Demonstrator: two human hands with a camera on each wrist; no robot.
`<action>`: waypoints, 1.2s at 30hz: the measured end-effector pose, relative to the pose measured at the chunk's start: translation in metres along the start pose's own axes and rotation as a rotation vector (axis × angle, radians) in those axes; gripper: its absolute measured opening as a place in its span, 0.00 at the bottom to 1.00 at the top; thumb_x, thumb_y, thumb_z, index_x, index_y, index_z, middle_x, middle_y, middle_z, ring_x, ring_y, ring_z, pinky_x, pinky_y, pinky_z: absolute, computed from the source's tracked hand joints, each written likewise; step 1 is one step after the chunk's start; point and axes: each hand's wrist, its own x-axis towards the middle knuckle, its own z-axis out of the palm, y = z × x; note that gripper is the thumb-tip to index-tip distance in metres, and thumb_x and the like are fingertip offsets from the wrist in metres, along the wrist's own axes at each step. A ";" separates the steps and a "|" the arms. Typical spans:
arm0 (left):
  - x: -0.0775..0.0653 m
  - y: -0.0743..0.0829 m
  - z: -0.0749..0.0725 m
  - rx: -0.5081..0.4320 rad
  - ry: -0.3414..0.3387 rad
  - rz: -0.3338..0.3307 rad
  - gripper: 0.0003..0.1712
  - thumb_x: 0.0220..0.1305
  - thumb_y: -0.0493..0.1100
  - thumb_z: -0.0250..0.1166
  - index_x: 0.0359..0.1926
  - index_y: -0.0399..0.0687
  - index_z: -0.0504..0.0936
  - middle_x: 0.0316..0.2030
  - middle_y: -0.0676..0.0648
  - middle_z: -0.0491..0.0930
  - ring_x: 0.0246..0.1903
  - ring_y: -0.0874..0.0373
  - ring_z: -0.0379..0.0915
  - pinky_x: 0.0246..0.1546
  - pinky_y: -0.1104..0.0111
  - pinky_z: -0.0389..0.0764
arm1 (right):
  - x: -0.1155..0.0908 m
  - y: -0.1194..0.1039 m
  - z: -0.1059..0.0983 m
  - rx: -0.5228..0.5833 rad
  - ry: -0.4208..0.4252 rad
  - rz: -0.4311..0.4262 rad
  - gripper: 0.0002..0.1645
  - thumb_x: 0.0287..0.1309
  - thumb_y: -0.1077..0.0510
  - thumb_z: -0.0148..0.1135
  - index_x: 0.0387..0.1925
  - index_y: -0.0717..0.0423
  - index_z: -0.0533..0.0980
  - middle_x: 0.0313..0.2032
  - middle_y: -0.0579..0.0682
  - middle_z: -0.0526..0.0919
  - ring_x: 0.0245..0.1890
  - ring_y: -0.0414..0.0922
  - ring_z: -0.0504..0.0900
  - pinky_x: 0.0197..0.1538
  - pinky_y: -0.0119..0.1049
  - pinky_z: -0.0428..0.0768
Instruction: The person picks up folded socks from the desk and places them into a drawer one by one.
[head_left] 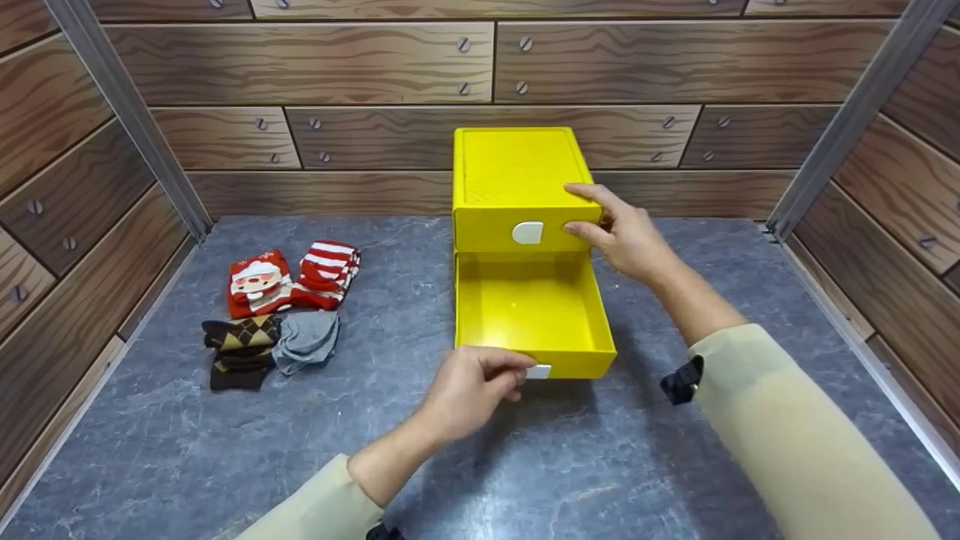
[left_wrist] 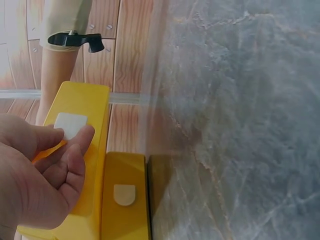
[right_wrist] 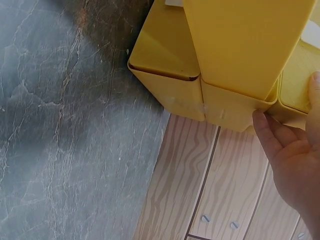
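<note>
A yellow plastic drawer cabinet (head_left: 517, 165) stands toward the back wall, its top drawer shut. The open drawer (head_left: 525, 300) under it is pulled far out and has nothing inside. My left hand (head_left: 472, 390) pinches that drawer's white pull tab (left_wrist: 70, 125) between thumb and fingers. Below it, in the left wrist view, another yellow drawer front (left_wrist: 125, 170) sits further back. My right hand (head_left: 630, 236) grips the cabinet's upper right front corner, thumb on the front and index finger over the top. In the right wrist view its other fingers (right_wrist: 267, 132) press the side.
Left of the cabinet, on the grey marbled table (head_left: 375, 435), lie red Santa socks (head_left: 259, 285) with a striped part, brown argyle socks (head_left: 240, 352) and grey socks (head_left: 307, 341). Wood-patterned walls (head_left: 360, 64) enclose the back and both sides.
</note>
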 end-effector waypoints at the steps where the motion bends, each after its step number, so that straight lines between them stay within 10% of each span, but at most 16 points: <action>1: 0.000 -0.001 0.000 0.003 -0.001 0.002 0.10 0.73 0.30 0.67 0.48 0.41 0.93 0.40 0.44 0.91 0.30 0.54 0.87 0.39 0.55 0.89 | 0.000 0.000 0.000 0.000 0.001 0.000 0.35 0.75 0.43 0.63 0.79 0.32 0.66 0.57 0.58 0.84 0.48 0.52 0.83 0.50 0.50 0.81; 21: -0.013 -0.008 -0.016 -0.024 -0.069 0.046 0.15 0.72 0.29 0.67 0.56 0.40 0.90 0.50 0.40 0.89 0.37 0.44 0.89 0.40 0.58 0.89 | -0.001 0.001 0.000 -0.003 0.002 -0.003 0.35 0.75 0.42 0.62 0.79 0.33 0.65 0.56 0.58 0.85 0.45 0.52 0.82 0.48 0.49 0.80; 29: -0.027 -0.003 -0.085 0.019 -0.109 0.027 0.13 0.71 0.32 0.69 0.54 0.41 0.90 0.45 0.41 0.90 0.41 0.46 0.89 0.40 0.61 0.89 | 0.000 0.000 -0.001 -0.006 -0.004 0.004 0.36 0.75 0.42 0.62 0.79 0.32 0.65 0.56 0.58 0.84 0.46 0.52 0.82 0.49 0.49 0.80; 36: -0.034 -0.002 -0.177 0.158 0.109 -0.056 0.13 0.69 0.42 0.74 0.53 0.49 0.91 0.42 0.47 0.91 0.40 0.53 0.88 0.37 0.67 0.86 | -0.001 -0.001 -0.001 -0.001 0.002 0.011 0.35 0.75 0.41 0.63 0.79 0.31 0.66 0.55 0.57 0.85 0.44 0.52 0.80 0.48 0.48 0.78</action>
